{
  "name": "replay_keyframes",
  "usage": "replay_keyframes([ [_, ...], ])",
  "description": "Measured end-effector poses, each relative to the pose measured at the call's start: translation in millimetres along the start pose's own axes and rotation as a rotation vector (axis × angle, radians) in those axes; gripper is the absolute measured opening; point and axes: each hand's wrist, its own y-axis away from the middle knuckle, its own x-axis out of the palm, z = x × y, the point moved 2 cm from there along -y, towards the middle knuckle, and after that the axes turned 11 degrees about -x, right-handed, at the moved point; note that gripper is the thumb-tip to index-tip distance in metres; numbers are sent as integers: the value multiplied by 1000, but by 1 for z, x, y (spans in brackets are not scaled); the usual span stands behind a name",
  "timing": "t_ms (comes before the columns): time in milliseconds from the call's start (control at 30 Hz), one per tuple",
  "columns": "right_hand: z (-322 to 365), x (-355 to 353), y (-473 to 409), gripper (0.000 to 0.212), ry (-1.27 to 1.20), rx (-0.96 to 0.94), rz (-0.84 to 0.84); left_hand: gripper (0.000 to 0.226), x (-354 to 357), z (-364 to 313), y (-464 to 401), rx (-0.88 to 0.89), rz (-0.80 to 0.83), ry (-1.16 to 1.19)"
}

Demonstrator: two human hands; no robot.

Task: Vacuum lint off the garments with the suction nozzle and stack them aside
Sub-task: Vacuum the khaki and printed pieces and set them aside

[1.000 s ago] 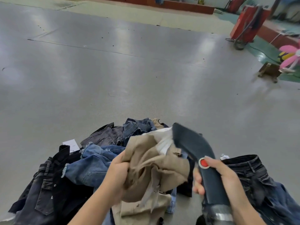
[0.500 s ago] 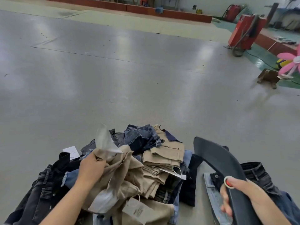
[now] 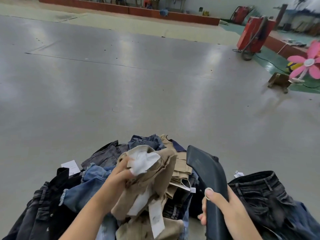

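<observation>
My left hand [image 3: 119, 175] grips a bunched tan garment [image 3: 155, 174] with white pocket lining turned out, held above a heap of jeans and trousers [image 3: 97, 177] on the floor. In my right hand [image 3: 220, 205] is the dark suction nozzle [image 3: 206, 172], fingers wrapped round its handle and thumb pressed on its button. The nozzle's mouth points up and left, just right of the tan garment. Dark jeans [image 3: 259, 193] lie apart at the right. Folded tan trousers [image 3: 180, 170] sit in the heap behind the nozzle.
Wide grey floor [image 3: 121, 84] stretches ahead. A red machine with a hose [image 3: 254, 35] stands at the far right, near a pink flower-shaped fan [image 3: 308, 63] and a small wooden stool [image 3: 278, 82]. A white paper tag [image 3: 70, 166] lies left of the heap.
My left hand brought the tan garment up and to the right, toward the nozzle. My right hand raised the nozzle and swung it left, close to the garment; my thumb now covers the red button.
</observation>
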Motion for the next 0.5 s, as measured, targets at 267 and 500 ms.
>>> replay_keyframes([
  [267,-14,-1,-8,21,60,88,-80,29,-48,91,-14,-320,-481,-490],
  [500,-21,10,-10,21,83,130,-57,54,-50,89,-5,-137,-1024,-895],
])
